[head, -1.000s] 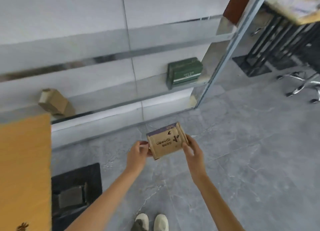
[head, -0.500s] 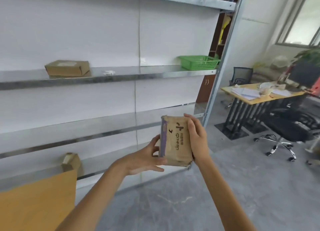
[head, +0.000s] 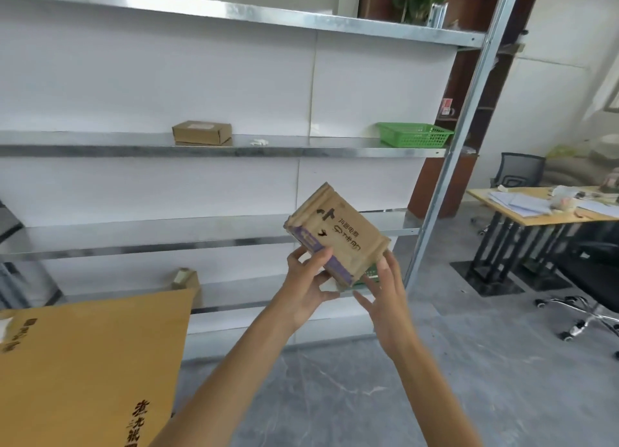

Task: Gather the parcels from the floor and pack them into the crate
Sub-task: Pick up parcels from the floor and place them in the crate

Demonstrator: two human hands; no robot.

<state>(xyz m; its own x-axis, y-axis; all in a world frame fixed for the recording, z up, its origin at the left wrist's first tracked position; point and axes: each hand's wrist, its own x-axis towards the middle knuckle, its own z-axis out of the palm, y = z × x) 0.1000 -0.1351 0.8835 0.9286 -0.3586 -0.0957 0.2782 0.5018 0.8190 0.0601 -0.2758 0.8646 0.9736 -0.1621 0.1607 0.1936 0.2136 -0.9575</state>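
Note:
I hold a brown cardboard parcel (head: 338, 232) with purple tape along one edge and dark printed writing, tilted at chest height in front of a metal shelf rack. My left hand (head: 308, 286) grips its lower left edge, thumb on the purple tape. My right hand (head: 385, 296) is spread just below the parcel's lower right corner, with only its fingertips at the box. A large brown cardboard flap (head: 93, 363) with printed characters fills the lower left; I cannot tell whether it belongs to the crate.
The rack's middle shelf carries a flat brown box (head: 202, 133) and a green basket (head: 413, 134). A small box (head: 186, 277) sits on the lowest shelf. A desk (head: 542, 209) and a wheeled office chair (head: 589, 279) stand at right on grey floor.
The view rose from the floor to the rack. The parcel turned from upright to tilted. My right hand, wrapped round its side before, has spread its fingers; my left hand shifted onto the taped edge.

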